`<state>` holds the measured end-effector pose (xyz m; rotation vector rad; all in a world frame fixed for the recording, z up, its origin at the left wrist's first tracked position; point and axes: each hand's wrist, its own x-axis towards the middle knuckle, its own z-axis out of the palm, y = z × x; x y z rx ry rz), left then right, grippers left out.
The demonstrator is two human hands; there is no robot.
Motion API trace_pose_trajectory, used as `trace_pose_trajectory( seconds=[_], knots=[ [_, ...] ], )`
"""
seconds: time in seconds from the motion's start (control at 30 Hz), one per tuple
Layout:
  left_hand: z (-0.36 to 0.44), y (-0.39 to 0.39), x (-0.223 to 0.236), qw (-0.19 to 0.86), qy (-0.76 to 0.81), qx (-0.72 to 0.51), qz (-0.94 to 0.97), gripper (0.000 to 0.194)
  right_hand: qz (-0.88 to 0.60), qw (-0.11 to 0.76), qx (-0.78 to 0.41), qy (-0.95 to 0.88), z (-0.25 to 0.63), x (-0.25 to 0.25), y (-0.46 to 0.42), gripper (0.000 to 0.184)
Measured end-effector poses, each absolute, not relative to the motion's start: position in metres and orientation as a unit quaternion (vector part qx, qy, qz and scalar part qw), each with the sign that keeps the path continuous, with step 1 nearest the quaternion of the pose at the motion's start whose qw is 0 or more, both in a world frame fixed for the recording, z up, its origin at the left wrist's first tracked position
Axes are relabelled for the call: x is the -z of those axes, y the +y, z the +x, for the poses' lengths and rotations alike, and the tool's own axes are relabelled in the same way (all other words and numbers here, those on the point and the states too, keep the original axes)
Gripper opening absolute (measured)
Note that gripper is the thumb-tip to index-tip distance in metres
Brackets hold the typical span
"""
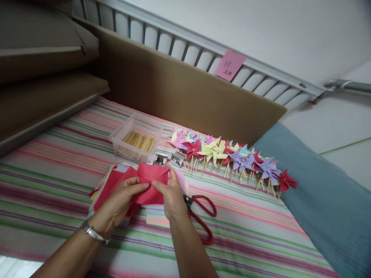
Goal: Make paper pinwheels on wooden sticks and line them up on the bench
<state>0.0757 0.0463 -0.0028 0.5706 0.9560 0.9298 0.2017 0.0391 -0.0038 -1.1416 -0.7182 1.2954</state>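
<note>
The left hand [123, 199] and right hand [173, 195] pinch a red sheet [150, 197], apparently unfinished, with many pinwheels [214, 150] seemingly done beyond and stacked paper [109, 186] unassembled.

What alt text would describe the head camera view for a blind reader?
A person's left hand and right hand hold red paper over a striped cloth. Red-handled scissors lie to the right; beyond are a clear plastic box of thin wooden sticks and many colourful paper pinwheels.
</note>
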Motion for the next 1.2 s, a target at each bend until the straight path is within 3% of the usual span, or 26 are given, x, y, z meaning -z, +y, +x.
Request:
trace_pose_trajectory(
  seconds=[0.23, 0.43, 0.6, 0.83, 1.2],
  knots=[
    [0.073, 0.048, 0.005, 0.731, 0.454, -0.446, 0.246, 0.019, -0.470, 0.598, -0.574, -0.302, 0.196, 0.003, 0.036, 0.077],
    [0.054, 0.061, 0.005, 0.714, 0.465, -0.466, 0.239, 0.018, -0.492, 0.546, -0.572, -0.364, 0.196, 0.013, 0.037, 0.084],
    [0.038, 0.068, -0.004, 0.697, 0.478, -0.481, 0.233, 0.021, -0.524, 0.543, -0.450, -0.476, 0.196, 0.020, 0.033, 0.074],
    [0.031, 0.069, -0.006, 0.721, 0.438, -0.480, 0.240, 0.017, -0.467, 0.458, -0.093, -0.750, 0.197, 0.004, 0.018, 0.039],
    [0.030, 0.068, -0.006, 0.727, 0.434, -0.467, 0.255, 0.014, -0.467, 0.387, -0.060, -0.793, 0.195, 0.007, 0.018, 0.033]
  ],
)
